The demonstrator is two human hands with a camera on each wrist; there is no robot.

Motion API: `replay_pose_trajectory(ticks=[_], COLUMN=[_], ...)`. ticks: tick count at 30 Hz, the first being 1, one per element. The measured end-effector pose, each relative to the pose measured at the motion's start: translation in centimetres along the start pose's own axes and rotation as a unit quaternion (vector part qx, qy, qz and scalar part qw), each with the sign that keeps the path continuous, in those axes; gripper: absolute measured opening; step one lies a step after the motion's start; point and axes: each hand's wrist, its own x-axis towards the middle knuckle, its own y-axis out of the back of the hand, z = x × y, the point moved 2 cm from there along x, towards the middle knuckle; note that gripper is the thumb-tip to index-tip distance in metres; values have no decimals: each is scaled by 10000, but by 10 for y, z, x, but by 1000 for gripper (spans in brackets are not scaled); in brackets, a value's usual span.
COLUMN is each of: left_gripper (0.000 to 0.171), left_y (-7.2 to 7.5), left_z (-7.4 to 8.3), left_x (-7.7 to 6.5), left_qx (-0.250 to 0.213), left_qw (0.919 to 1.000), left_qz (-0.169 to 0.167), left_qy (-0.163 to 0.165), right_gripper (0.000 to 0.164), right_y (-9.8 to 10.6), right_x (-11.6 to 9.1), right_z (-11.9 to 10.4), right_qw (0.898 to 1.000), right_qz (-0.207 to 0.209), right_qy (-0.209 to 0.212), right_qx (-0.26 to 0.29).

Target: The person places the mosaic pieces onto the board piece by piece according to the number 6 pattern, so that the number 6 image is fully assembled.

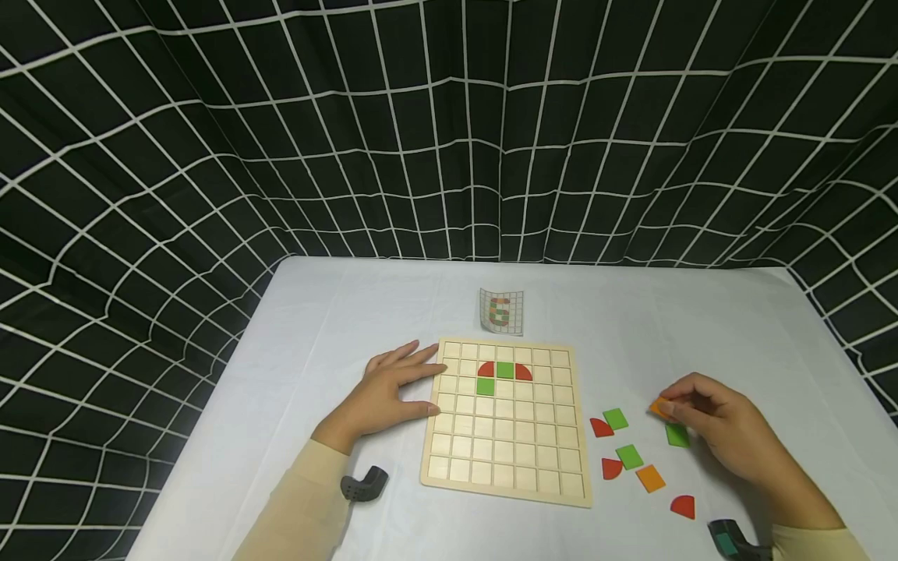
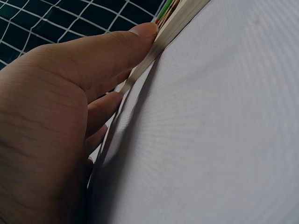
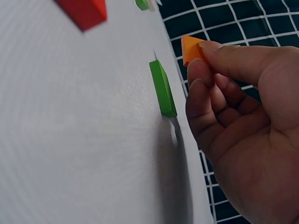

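Observation:
A wooden grid board (image 1: 512,452) lies on the table, with two red quarter-round tiles (image 1: 523,372) and two green square tiles (image 1: 485,386) set in its upper cells. At its left edge rests my left hand (image 1: 393,393), fingers extended, thumb and fingertips touching the rim; the left wrist view has the thumb (image 2: 135,37) against the board's side. To the right of the board, my right hand (image 1: 722,421) pinches an orange tile (image 3: 191,50) between thumb and fingers, above the table. Just beneath that hand lies a green square tile (image 1: 677,435).
Between board and right hand lie loose tiles: green squares (image 1: 616,419), red quarter-rounds (image 1: 612,468) and an orange square (image 1: 651,478). A small printed pattern card (image 1: 502,312) lies behind the board. Black cloth with a white grid (image 1: 477,117) hangs around the white table (image 1: 337,312).

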Motion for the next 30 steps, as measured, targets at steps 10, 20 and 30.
replay_pose_trajectory(ticks=[10,20,30], left_gripper=[67,67,67], left_y=[0,0,-1], left_z=[0,0,-2], left_x=[0,0,1], left_qx=[9,-5,36], left_qw=[10000,10000,9999], left_qz=[-30,3,-29], left_qy=[67,48,109], right_gripper=[16,13,15], right_y=[-7,-12,-12], right_x=[0,1,0], right_z=[-8,-18,-27], right_qw=[9996,9994,9989], right_qz=[-121,-207,-293], right_qy=[122,-46,-101], right_qx=[233,292,346])
